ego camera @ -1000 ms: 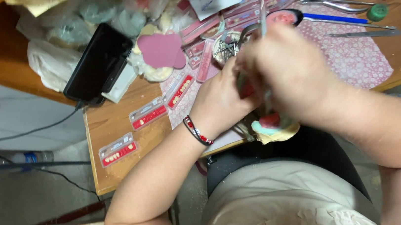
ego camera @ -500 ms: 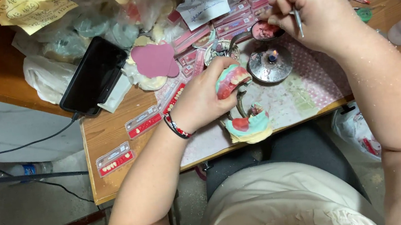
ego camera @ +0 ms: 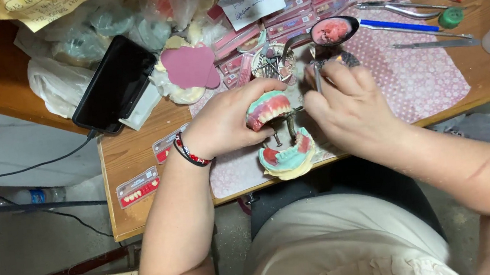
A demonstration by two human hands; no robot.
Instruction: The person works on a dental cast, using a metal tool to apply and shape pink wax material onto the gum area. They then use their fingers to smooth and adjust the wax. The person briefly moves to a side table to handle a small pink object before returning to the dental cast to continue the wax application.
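Left hand (ego camera: 228, 121) curled around pink-and-teal upper denture model (ego camera: 267, 109), just above matching lower plaster cast (ego camera: 288, 157) on wooden bench (ego camera: 131, 149). Right hand (ego camera: 348, 108) pinching thin metal wax tool (ego camera: 316, 75), tip near upper model. Probably stiff, brittle, soft in wax; best gripped by plaster base, never teeth.

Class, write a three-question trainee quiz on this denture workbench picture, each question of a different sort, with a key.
1. True or false: the left hand grips the upper denture model.
2. What does the right hand hold? A) thin metal tool B) phone C) scissors
3. What colour is the wax in the spoon?

Key: 1 true; 2 A; 3 pink.
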